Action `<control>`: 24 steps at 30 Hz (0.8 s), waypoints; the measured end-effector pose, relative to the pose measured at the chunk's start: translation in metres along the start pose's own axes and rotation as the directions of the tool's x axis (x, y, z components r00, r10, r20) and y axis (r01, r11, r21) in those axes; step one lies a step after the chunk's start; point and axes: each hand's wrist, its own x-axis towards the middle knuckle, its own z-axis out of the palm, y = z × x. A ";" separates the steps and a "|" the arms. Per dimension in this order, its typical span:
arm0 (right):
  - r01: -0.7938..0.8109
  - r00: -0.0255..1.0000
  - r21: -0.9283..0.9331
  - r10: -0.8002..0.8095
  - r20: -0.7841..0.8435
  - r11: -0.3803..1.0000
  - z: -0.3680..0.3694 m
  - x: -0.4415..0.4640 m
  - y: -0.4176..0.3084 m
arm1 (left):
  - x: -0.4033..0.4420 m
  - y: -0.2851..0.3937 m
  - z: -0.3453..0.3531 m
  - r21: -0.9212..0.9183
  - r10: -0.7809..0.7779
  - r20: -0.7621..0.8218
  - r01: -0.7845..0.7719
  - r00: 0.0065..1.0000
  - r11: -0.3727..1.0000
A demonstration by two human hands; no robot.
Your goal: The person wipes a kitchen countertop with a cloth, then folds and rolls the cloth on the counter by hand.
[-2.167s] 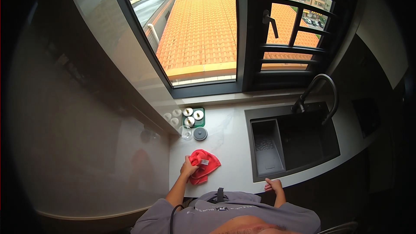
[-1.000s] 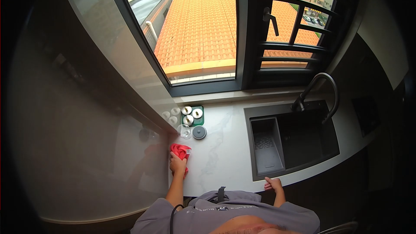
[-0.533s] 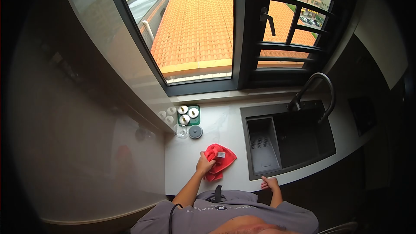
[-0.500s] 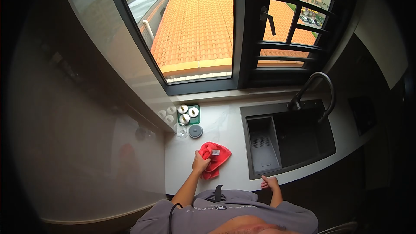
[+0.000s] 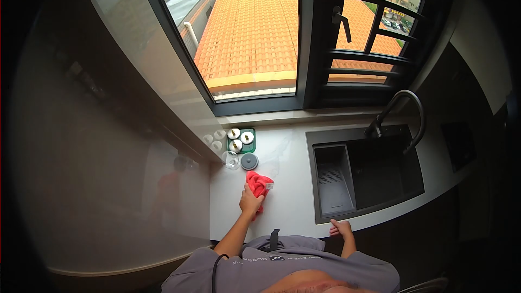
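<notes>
Red cloth [image 5: 258, 181], tag [image 5: 269, 186] illegible, bunched in left fingers [image 5: 248, 191]; right fingers [image 5: 334, 229] curled; shirt [image 5: 336, 267] partly reads "BURS".

Tabletop [image 5: 290, 184], far left corner: green tray [image 5: 252, 147], three white round pieces [image 5: 247, 138] aboard; grey lid [image 5: 249, 161] just beside. Right side: sink [image 5: 336, 138].

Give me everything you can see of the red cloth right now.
The red cloth looks like soft fabric, bunched and creased, with a small whitish label at its right side. The left hand grips it, hiding part of it; one end sticks out beyond the fingers and another shows below the hand. It is on the white countertop, left of the sink, just nearer the person than the grey round object; whether those two touch is unclear.
</notes>
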 end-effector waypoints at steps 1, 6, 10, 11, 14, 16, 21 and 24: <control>-0.001 1.000 -0.003 0.001 -0.004 1.000 -0.001 0.000 0.002 | -0.004 0.015 0.012 -0.032 0.096 0.103 -0.093 0.990 0.995; -0.019 1.000 -0.002 0.019 -0.005 1.000 0.000 -0.002 -0.001 | -0.020 0.048 0.065 -0.295 0.444 0.598 -0.331 0.668 0.896; 0.013 1.000 0.012 -0.013 -0.001 1.000 0.000 -0.001 0.001 | -0.015 0.032 0.050 -0.199 0.397 0.604 -0.352 0.691 0.915; 0.013 1.000 0.004 -0.013 -0.003 1.000 0.000 0.000 0.001 | -0.008 0.020 0.039 -0.194 0.335 0.565 -0.273 0.754 0.942; -0.003 1.000 -0.022 0.003 0.007 1.000 -0.001 -0.002 -0.002 | 0.018 -0.028 -0.003 -0.003 0.064 0.326 -0.066 0.943 0.998; -0.018 1.000 -0.033 0.019 0.017 0.999 -0.002 -0.002 -0.002 | 0.029 -0.059 -0.027 0.101 -0.079 0.129 0.066 0.989 0.993; -0.012 1.000 -0.026 0.011 -0.009 1.000 0.001 -0.005 -0.004 | 0.028 -0.077 -0.050 0.248 -0.233 -0.121 0.257 0.965 0.934; -0.003 1.000 -0.027 0.003 -0.009 1.000 0.001 -0.004 -0.003 | 0.013 -0.033 -0.031 0.216 -0.083 0.046 0.071 0.996 0.974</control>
